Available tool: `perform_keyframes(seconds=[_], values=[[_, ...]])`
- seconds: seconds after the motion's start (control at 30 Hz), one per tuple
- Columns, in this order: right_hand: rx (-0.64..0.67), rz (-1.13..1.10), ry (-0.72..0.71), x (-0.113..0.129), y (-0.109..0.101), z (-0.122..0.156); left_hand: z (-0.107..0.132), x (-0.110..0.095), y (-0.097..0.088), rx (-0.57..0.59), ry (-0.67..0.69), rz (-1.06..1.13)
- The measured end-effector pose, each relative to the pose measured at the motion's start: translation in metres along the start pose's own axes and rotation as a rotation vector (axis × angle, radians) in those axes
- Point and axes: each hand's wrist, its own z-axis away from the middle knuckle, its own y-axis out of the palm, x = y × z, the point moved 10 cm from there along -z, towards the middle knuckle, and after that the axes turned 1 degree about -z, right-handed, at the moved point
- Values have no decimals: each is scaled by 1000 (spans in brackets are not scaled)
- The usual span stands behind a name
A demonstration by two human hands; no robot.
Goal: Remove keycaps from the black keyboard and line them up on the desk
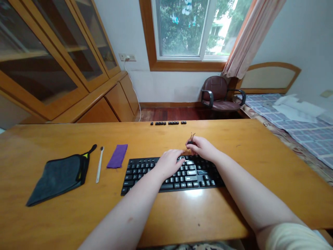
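Observation:
A black keyboard point(145, 173) lies on the wooden desk point(234, 208) in front of me. My left hand point(169, 163) rests palm down on the keyboard's upper middle, its fingers curled onto the top rows. Just beyond the keyboard's back edge, my right hand point(203, 146) pinches a small wire keycap puller point(191, 139) with a dark keycap in it. A row of removed black keycaps point(168, 123) sits along the far edge of the desk.
Left of the keyboard lie a purple cloth point(117, 156), a thin white brush point(99, 165) and a dark grey pouch point(58, 177). Wooden glass-door cabinets point(52, 62) stand at left, an armchair point(220, 93) under the window, a bed point(299, 121) at right.

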Motion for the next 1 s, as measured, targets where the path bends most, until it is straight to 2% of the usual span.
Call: perform_keyframes(seconds=[0.17,0.37,0.6,0.73,0.83,0.93,1.0], values=[[49,3,35,-5,5,-2,0,1,1,29,-17,-20],[142,-31,0,0,17,1,-2,-2,-1,55,-27,15],[293,-215,26,-3,30,6,-2,-6,-2,66,-16,40],[309,-254,-13,0,29,7,-2,-7,-1,72,6,30],[224,-91,-93,4,21,5,-1,-6,2,83,10,1],[83,231,-163,10,14,4,0,-4,5,86,-5,-50],[48,389,-168,10,17,4,1,-1,6,83,-20,-72]])
